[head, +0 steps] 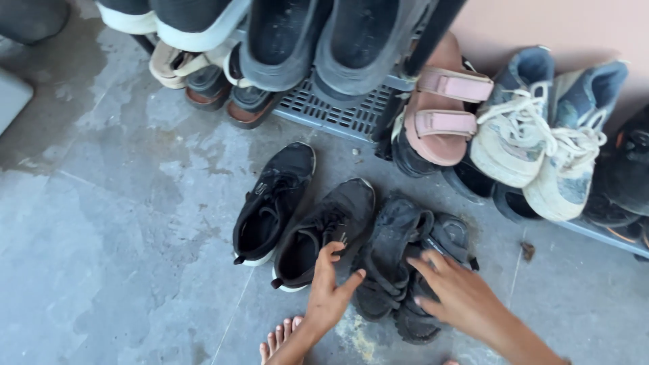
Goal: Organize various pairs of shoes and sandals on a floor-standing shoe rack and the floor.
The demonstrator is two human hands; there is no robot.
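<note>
Left hand (329,290) laid open on black sneaker (324,233), nothing clasped | right hand (454,294) spread flat over black sandals (405,263), ungripped | footwear set on wet concrete floor (122,223), below grey shoe rack (338,111)

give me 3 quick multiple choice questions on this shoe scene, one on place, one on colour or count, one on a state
1. Where are the black sneakers?
A. on the floor in front of the rack
B. on the rack's top shelf
C. inside a box

2. What colour are the straps of the sandal on the rack?
A. green
B. pink
C. yellow

3. What is the right hand doing?
A. resting flat on the bare floor
B. tying white laces
C. touching the dark strappy sandals

Answers:
1 A, they lie side by side on the grey floor.
2 B, both straps are pink.
3 C, its fingers lie on the sandals, while the left hand is at the nearer sneaker.
</note>
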